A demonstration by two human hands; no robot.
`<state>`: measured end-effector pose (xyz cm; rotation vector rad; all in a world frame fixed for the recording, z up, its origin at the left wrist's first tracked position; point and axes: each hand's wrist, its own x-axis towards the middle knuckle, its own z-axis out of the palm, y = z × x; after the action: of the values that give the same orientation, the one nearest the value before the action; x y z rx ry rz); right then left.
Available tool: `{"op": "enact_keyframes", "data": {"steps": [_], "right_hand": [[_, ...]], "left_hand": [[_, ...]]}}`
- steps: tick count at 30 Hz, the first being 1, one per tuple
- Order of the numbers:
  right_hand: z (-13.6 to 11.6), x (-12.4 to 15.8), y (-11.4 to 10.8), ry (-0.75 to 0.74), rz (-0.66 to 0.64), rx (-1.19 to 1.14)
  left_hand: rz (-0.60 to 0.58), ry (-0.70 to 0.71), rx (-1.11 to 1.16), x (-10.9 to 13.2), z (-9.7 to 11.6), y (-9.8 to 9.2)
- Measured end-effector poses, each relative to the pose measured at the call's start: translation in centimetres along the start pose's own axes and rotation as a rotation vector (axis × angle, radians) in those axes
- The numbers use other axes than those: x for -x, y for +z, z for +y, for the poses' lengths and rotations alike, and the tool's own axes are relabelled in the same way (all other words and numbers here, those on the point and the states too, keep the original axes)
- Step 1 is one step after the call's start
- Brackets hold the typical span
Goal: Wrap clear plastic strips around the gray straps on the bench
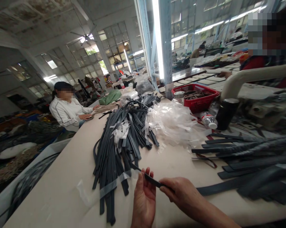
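A narrow black strap runs slantwise between my hands over the near part of the table. My left hand, palm turned up, has its thumb and curled fingers around the strap near the far end. Farther along it, my right hand pinches the strap from above. A clear plastic strip lies by the strap's far end; whether the two are joined I cannot tell. Just beyond my left hand spreads a heap of dark straps. More dark straps lie to the right of my right hand.
Crumpled clear plastic sits mid-table, with a red basket, plastic bottle and black flask behind it. A sewing machine stands at right. A person in white works at the left edge; another person is at right.
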<state>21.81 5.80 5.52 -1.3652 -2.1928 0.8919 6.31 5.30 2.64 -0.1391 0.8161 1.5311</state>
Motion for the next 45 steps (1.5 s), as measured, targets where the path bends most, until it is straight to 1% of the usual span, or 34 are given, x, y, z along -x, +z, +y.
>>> {"op": "enact_keyframes", "data": {"steps": [3,5,7,10,13,16,20,24,27,30,32,34,37,39,40,42,45], "right_hand": [[0.3,0.8,-1.1,-0.020,0.042,-0.113],[0.7,1.7,-1.5,-0.033,0.036,-0.185],[1.1,2.5,-1.4,-0.043,0.012,-0.226],[1.5,3.0,-0.8,-0.049,-0.009,-0.230],[1.7,2.9,-0.3,-0.036,-0.014,-0.209],[1.8,2.7,-0.1,-0.025,-0.016,-0.181],[2.2,2.8,0.1,-0.026,-0.012,-0.156],[2.5,3.0,0.2,-0.024,-0.034,-0.146],[2.1,2.4,0.4,-0.015,-0.049,-0.141],[1.2,1.4,0.6,-0.026,-0.046,-0.128],[0.9,1.0,0.2,-0.049,-0.033,-0.131],[1.2,1.0,-0.8,-0.047,-0.012,-0.148],[2.5,1.6,-2.6,0.022,0.004,-0.218],[3.3,1.7,-3.1,0.064,0.005,-0.266],[3.4,1.5,-2.9,0.065,0.012,-0.280],[3.0,0.7,-2.0,0.029,0.015,-0.293],[1.8,-0.4,-0.6,-0.031,-0.032,-0.319]], "left_hand": [[0.006,0.056,0.017,-0.1,1.9,0.6],[0.015,0.074,0.029,-0.3,3.1,0.9],[0.020,0.075,0.037,-0.3,3.9,1.2],[0.012,0.062,0.043,-0.1,4.3,1.4],[-0.010,0.027,0.049,0.2,4.2,1.5],[-0.024,0.005,0.053,0.5,4.3,1.5],[-0.013,-0.002,0.052,0.5,4.3,1.5],[0.016,0.020,0.025,0.5,3.5,1.1],[0.023,0.030,-0.033,0.8,1.6,0.2],[-0.029,-0.025,-0.096,1.3,-0.8,-0.9],[-0.061,-0.047,-0.107,1.5,-1.5,-1.3],[-0.037,-0.030,-0.095,1.4,-1.1,-1.4],[0.036,0.034,-0.088,1.2,0.7,-1.4],[0.039,0.067,-0.100,1.2,1.2,-1.5],[0.021,0.069,-0.109,1.4,1.1,-1.6],[-0.042,0.044,-0.129,1.7,0.0,-1.9],[-0.118,0.021,-0.157,2.0,-1.4,-2.3]]}}
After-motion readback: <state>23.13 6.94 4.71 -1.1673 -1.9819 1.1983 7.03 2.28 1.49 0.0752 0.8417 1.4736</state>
